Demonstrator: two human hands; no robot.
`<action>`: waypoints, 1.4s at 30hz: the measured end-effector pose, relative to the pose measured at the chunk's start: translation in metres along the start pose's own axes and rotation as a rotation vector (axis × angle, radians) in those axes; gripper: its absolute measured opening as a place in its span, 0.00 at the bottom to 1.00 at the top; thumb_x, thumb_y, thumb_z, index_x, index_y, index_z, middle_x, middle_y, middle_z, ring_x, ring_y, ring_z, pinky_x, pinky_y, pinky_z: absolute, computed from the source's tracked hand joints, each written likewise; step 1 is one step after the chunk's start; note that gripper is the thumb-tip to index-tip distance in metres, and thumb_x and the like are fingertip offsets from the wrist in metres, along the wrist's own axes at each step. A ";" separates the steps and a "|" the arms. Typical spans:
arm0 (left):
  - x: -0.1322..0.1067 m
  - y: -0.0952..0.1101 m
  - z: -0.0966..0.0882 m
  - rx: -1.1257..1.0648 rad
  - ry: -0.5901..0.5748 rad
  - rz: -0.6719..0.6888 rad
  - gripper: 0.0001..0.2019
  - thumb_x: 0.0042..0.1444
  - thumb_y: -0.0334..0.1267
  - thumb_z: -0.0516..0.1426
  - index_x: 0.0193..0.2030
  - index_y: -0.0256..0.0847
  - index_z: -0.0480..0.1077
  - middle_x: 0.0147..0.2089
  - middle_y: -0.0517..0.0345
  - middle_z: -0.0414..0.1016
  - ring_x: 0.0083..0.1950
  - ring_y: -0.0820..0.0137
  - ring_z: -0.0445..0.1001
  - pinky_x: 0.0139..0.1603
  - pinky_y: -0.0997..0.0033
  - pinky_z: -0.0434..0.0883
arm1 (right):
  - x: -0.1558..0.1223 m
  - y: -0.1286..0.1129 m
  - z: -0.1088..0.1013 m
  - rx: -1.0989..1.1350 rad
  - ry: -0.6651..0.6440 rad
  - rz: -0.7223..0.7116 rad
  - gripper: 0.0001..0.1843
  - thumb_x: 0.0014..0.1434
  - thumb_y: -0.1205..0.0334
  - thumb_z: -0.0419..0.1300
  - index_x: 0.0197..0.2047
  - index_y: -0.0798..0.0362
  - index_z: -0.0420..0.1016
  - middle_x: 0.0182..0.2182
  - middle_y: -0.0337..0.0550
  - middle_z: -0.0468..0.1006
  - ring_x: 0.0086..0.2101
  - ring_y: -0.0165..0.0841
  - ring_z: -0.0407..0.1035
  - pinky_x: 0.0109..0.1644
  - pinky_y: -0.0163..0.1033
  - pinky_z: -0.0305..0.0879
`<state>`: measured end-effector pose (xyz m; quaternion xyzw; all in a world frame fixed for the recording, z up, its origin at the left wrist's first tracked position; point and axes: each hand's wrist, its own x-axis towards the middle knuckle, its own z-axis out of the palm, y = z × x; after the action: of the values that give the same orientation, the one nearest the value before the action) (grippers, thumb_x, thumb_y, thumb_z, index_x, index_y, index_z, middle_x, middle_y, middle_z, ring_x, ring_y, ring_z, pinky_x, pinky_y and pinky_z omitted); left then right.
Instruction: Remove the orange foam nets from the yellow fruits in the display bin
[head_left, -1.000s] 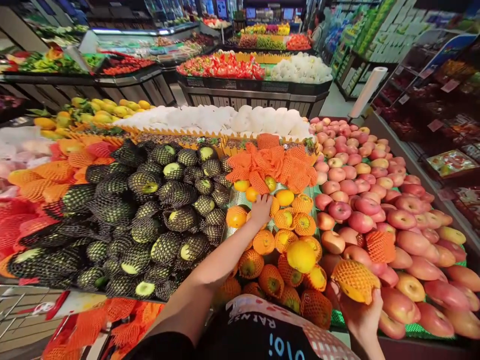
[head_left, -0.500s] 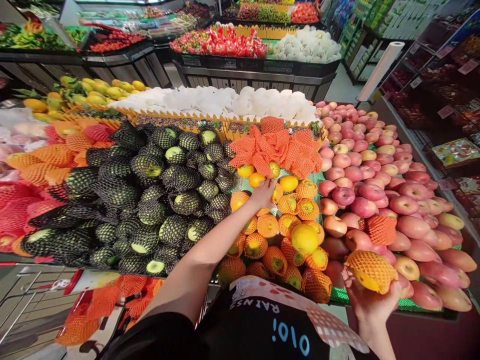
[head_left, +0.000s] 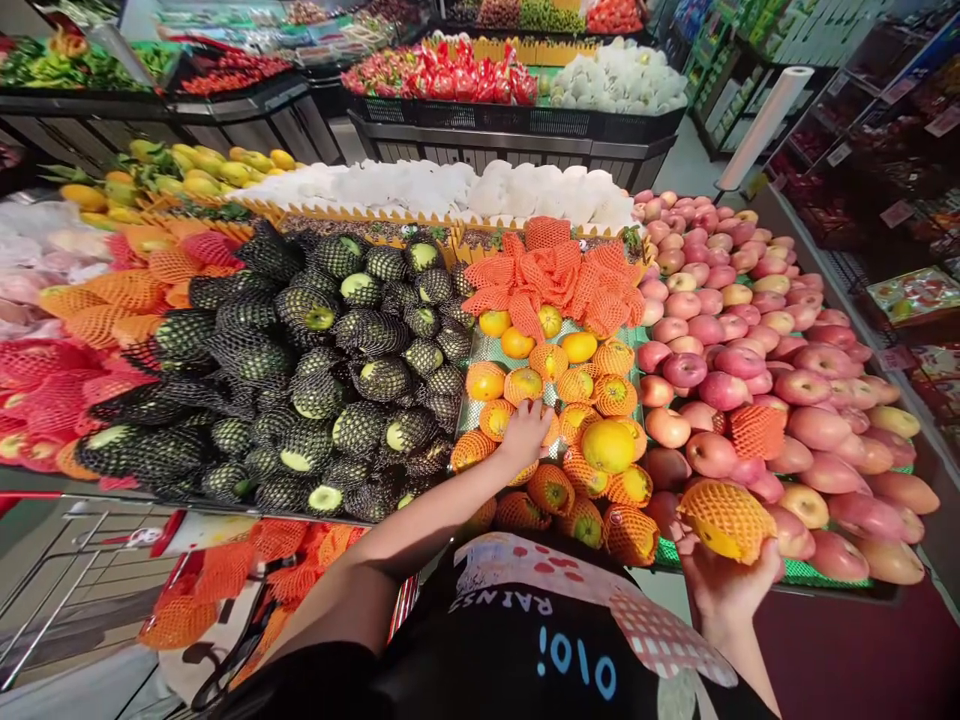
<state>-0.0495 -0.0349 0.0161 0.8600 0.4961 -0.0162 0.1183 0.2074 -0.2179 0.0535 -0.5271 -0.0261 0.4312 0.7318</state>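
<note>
My left hand point(head_left: 525, 432) reaches over the pile of oranges point(head_left: 559, 400), most of them in orange foam nets, and its fingers curl down over one netted orange in the middle of the pile. My right hand point(head_left: 724, 585) is low at the front right, closed under a netted orange point(head_left: 726, 520) that it holds just above the display's front edge, next to the apples. A large bare yellow fruit point(head_left: 607, 446) lies on the pile between the two hands.
Green fruit in black nets point(head_left: 330, 370) lies left of the oranges, red apples point(head_left: 757, 370) to the right. Loose orange nets point(head_left: 555, 280) are heaped behind the pile. White-wrapped fruit point(head_left: 450, 195) fills the back row. A cart with orange nets point(head_left: 225, 585) stands lower left.
My left hand has drawn back from the far oranges to the middle of the pile. The right hand keeps hold of its netted orange. The view has tilted down slightly.
</note>
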 end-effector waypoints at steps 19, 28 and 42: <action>0.105 -0.082 -0.060 -0.227 0.285 -0.253 0.47 0.50 0.26 0.63 0.76 0.40 0.48 0.73 0.34 0.53 0.67 0.46 0.65 0.61 0.52 0.69 | -0.014 -0.005 0.004 -0.247 0.025 0.079 0.40 0.42 0.44 0.72 0.60 0.43 0.74 0.63 0.45 0.72 0.63 0.47 0.66 0.56 0.48 0.78; 0.166 -0.087 -0.109 -0.231 0.518 -0.188 0.13 0.62 0.39 0.54 0.49 0.37 0.74 0.49 0.43 0.75 0.54 0.54 0.73 0.55 0.56 0.71 | -0.002 -0.004 -0.034 -0.323 0.078 0.107 0.33 0.54 0.39 0.64 0.63 0.35 0.71 0.64 0.42 0.71 0.66 0.50 0.63 0.69 0.62 0.62; 0.176 -0.148 -0.153 -0.296 0.571 -0.246 0.24 0.67 0.41 0.49 0.68 0.41 0.64 0.58 0.44 0.77 0.56 0.54 0.76 0.56 0.55 0.72 | 0.005 -0.022 0.005 -0.296 0.144 0.067 0.43 0.46 0.30 0.64 0.63 0.37 0.71 0.63 0.47 0.73 0.66 0.56 0.61 0.74 0.69 0.39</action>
<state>-0.1008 0.2196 0.1113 0.7370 0.6063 0.2831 0.0956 0.2212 -0.2126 0.0711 -0.6593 -0.0193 0.4080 0.6313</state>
